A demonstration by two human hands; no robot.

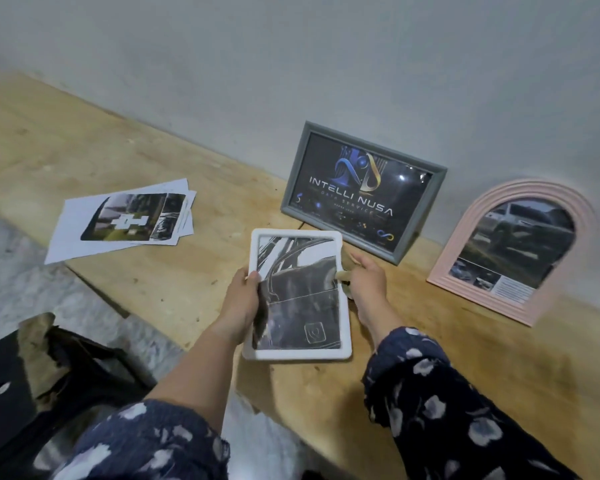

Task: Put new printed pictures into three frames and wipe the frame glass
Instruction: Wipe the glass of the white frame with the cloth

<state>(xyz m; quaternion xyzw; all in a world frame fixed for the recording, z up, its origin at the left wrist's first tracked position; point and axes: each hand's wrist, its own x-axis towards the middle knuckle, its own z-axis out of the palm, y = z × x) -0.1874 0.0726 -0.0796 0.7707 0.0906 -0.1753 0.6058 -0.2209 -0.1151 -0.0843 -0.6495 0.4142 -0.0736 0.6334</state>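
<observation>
A white rounded frame [344, 327] with a dark car-interior picture is held up above the wooden table [153, 271]. My left hand [241, 303] grips its left edge, thumb over the front. My right hand [368, 282] pinches a small beige cloth [343, 276] against the frame's right edge. A grey frame [293, 178] with a dark logo print leans on the wall. At the right, a pink arched frame [471, 216] with a vehicle picture also leans on the wall.
A loose stack of printed sheets [84, 220] lies on the table's left part, near its front edge. A black object with torn brown paper [39, 355] sits low at the left. The grey wall [291, 64] runs behind the table.
</observation>
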